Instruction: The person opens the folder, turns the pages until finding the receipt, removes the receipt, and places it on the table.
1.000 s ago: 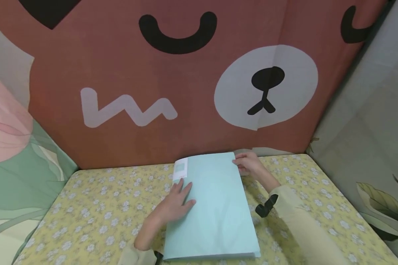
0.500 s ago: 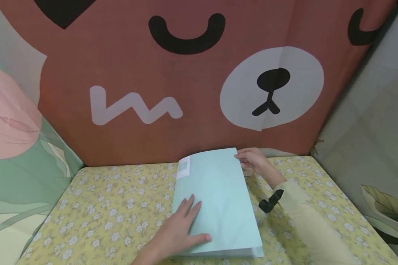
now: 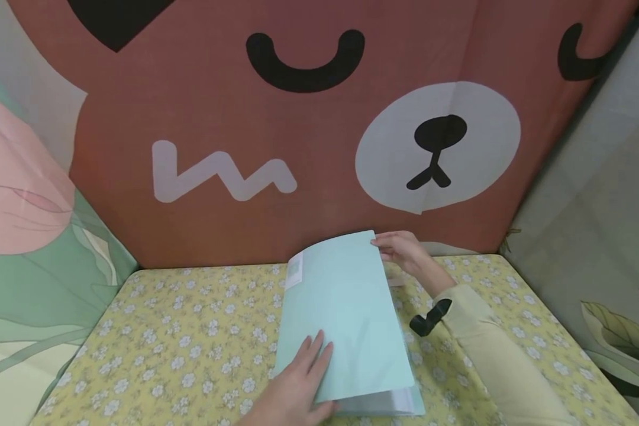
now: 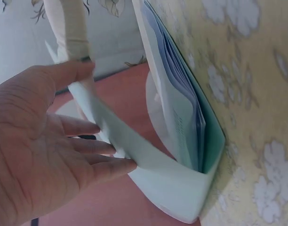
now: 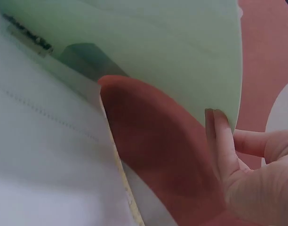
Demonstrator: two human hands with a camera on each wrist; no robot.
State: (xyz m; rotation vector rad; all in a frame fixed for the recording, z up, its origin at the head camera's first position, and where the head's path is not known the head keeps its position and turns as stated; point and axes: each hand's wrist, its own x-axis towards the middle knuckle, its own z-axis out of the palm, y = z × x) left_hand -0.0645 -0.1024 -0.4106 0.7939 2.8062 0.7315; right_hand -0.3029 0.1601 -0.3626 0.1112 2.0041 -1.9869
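A pale mint-green folder (image 3: 346, 302) with a white label at its upper left lies on the table, its front cover lifted along the right side. My right hand (image 3: 404, 251) pinches the cover's top right corner; in the right wrist view that hand (image 5: 257, 179) has fingers inside the cover and thumb outside. Low on the cover, my left hand (image 3: 298, 384) rests with fairly straight fingers. The left wrist view has those fingertips against the cover's outer face, the hand (image 4: 45, 136) spread. Layered sheets (image 4: 181, 103) show inside the folder, and white pages (image 5: 50, 141) face the right wrist camera.
Yellow floral cloth (image 3: 181, 337) covers the table. A brown bear-print curtain (image 3: 218, 231) stands right behind the table's back edge, close to the folder's top. Printed fabric walls (image 3: 591, 236) flank both sides. A black wrist device (image 3: 431, 318) sits at my right cuff.
My right hand has raised the cover's corner, so a gap shows at the folder's lower edge. My left hand has slid down the cover toward its bottom.
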